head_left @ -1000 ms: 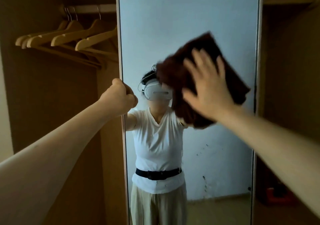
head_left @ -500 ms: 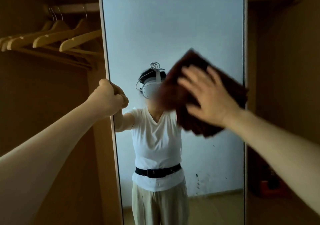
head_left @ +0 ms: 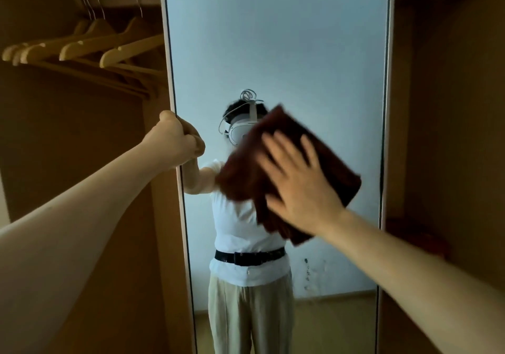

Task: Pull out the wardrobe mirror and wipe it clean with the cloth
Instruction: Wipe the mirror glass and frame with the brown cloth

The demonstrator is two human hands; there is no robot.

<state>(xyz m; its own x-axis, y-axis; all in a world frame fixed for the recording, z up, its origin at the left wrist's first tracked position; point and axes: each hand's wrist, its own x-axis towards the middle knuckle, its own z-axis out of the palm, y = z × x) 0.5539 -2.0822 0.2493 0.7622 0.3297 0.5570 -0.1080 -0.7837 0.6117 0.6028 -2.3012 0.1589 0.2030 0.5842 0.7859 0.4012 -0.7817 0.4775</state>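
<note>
Step in hand: wiping. The mirror [head_left: 276,39] stands pulled out of the wardrobe [head_left: 451,135], upright before you. Your left hand [head_left: 175,140] curls round its left edge, steadying it. Your right hand [head_left: 300,187], fingers spread flat, presses the folded dark cloth [head_left: 243,173] against the mid-glass. Next move, likely downward: dark specks [head_left: 307,270] sit low right, on the glass or on the reflected wall, can't tell which. The upper glass looks clear.

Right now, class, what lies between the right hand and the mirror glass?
The folded dark brown cloth lies there: the right hand presses it flat against the mirror with straight fingers. The head view shows this.
</note>
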